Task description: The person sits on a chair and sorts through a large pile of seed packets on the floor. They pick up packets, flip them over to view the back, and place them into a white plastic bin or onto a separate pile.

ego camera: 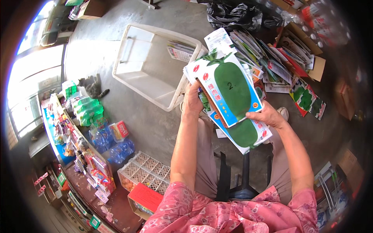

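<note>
A stack of printed seed packets [233, 87] is held in front of me between both hands. The top one shows a large green radish, printed characters and a handwritten mark. My left hand [193, 97] grips the stack's left edge. At the lower right corner, my right hand [266, 116] pinches the packets with its thumb on top. Beneath sticks out another radish packet [243, 135], turned the other way round. Beyond the left hand stands a translucent plastic bin [151, 84], with several packets [181, 51] leaning at its far right corner.
Piled packets [256, 55] and a cardboard box [317, 68] of packets lie at right, near loose packets [306, 96] on the floor. Black plastic bags [236, 16] lie behind. At left are a cat [94, 86], blue water jugs [121, 151], a plastic crate [150, 166] and a goods-covered counter [122, 204].
</note>
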Demonstrator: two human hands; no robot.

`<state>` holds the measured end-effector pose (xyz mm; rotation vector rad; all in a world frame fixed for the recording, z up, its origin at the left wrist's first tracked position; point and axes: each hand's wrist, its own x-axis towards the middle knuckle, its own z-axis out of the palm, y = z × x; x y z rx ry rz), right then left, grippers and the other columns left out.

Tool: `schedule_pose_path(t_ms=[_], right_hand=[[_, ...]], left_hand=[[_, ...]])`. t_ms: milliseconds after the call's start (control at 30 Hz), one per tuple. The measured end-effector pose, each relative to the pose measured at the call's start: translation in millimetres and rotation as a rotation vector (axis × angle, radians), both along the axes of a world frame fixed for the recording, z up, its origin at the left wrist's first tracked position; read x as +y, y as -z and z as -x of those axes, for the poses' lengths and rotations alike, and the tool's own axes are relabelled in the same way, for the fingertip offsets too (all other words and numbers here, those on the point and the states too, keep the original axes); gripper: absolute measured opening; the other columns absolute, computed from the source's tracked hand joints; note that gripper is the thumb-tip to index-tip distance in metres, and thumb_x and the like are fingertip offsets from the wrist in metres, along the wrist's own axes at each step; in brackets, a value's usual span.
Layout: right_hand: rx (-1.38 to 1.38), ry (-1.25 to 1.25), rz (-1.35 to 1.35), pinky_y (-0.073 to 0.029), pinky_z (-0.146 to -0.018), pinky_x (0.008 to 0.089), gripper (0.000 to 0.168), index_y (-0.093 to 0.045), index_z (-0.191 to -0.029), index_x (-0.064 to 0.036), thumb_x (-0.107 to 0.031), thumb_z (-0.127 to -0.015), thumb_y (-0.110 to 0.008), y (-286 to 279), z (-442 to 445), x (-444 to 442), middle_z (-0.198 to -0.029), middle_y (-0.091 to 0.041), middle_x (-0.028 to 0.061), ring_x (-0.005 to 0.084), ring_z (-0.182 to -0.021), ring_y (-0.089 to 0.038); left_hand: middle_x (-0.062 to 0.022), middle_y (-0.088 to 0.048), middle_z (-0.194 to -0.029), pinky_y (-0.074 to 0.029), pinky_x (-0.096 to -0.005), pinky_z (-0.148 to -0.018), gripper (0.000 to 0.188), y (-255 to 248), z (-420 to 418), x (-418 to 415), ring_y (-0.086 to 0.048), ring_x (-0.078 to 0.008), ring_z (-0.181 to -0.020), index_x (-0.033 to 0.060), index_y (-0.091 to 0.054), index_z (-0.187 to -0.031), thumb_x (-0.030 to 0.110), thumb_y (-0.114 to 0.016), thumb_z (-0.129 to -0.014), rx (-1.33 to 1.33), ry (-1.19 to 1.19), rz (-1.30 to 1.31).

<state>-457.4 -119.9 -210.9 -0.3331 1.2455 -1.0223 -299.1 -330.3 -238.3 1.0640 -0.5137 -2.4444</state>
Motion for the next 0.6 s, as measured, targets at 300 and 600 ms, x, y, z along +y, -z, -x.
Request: schedule_pose_path(t_ms=[300,600], right_hand=[[-0.081,0.091,0.021,-0.045,-0.059,0.022,0.021,-0.06,-0.092,0.0,-0.011,-0.073,-0.063,-7.7,-1.6,-5.4,-0.078,-0.062,0.0027,0.0066,-0.066,-0.056],[-0.099,0.029,0.043,-0.046,-0.062,0.0234,0.029,-0.059,-0.095,0.001,-0.015,-0.072,-0.066,-7.0,-3.6,-2.3,-0.08,-0.062,0.0038,0.0072,-0.068,-0.056]], left_hand=[[-0.0089,-0.055,-0.11,-0.045,-0.0356,-0.085,0.051,-15.7,10.2,7.5,-0.056,-0.0213,-0.097,0.0056,-0.042,-0.119,0.045,-0.037,-0.088,-0.049,-0.075,0.076],[-0.0113,-0.059,-0.101,-0.051,-0.0329,-0.077,0.053,4.7,1.5,11.8,-0.06,-0.0205,-0.088,0.0015,-0.045,-0.114,0.03,-0.066,-0.074,-0.067,0.112,0.11]])
